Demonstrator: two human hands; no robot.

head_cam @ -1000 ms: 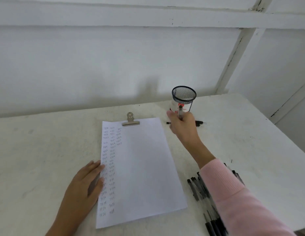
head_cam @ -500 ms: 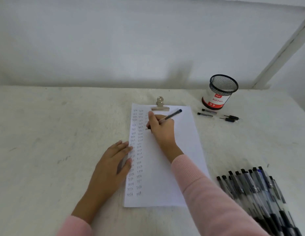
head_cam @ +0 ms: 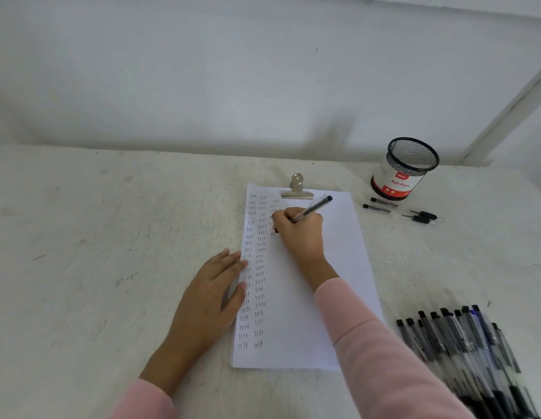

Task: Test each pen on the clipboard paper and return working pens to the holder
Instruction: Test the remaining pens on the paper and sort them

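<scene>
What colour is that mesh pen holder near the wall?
The pen holder is black mesh, with a white-and-red label below; the head view shows it.

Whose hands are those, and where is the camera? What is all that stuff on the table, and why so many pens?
There is no machine here. A person wears a small camera on the head, so you look down at their own two hands, as they see them. The right hand pinches a pen and holds its tip down at the paper, which a metal clip holds at the top. The left hand lies flat on the paper's edge, probably to keep it still. Columns of the little word "test" fill the paper's left side; that is how each pen gets tried out. On the white table, a mesh holder stands at the back right, with two pens lying beside it. A pile of pens lies at the near right.
</scene>
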